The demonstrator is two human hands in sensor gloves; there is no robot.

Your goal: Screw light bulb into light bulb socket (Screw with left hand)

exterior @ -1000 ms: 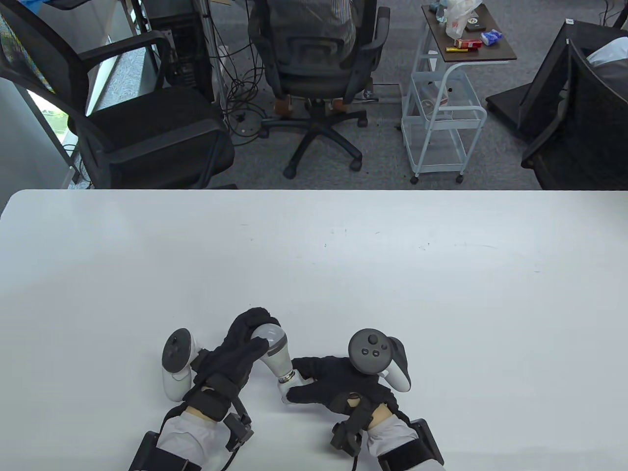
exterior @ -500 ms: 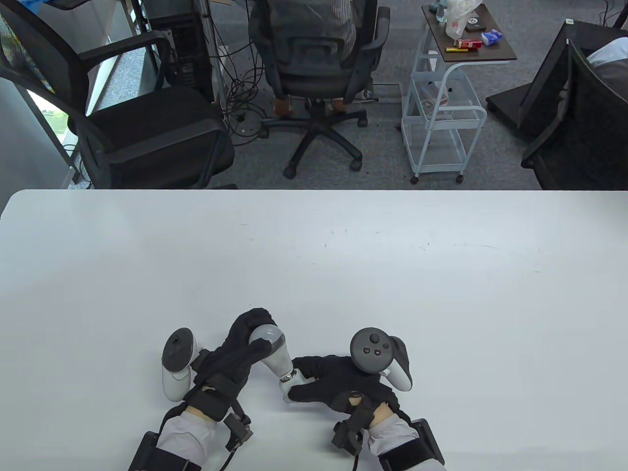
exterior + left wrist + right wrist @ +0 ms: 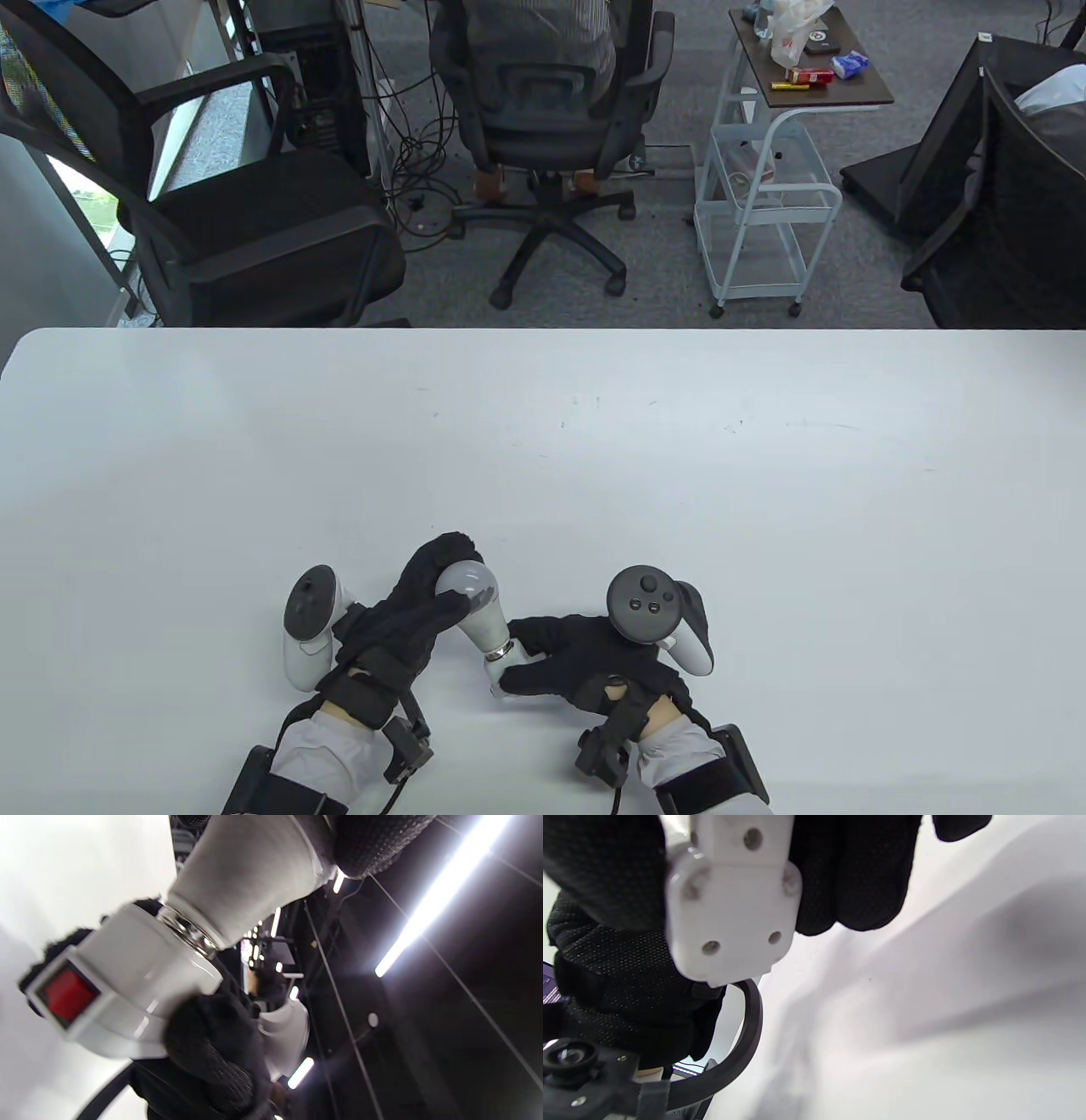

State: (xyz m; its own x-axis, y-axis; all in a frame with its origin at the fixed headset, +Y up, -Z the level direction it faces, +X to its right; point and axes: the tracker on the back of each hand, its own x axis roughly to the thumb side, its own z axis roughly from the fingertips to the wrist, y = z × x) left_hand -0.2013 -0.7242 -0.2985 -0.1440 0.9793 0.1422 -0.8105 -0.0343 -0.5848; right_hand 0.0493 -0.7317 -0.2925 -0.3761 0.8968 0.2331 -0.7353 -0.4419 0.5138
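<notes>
Your left hand and right hand wear black knit gloves with a fine dotted texture. Your left tracker is white with a dark grey ring; your right tracker shows three buttons on its dark face. Black straps and small black modules cross your white sleeves.

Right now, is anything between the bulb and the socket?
Nothing visible. The bulb, gripped by the left hand, already sits with its metal base in the socket, which the right hand holds.
</notes>
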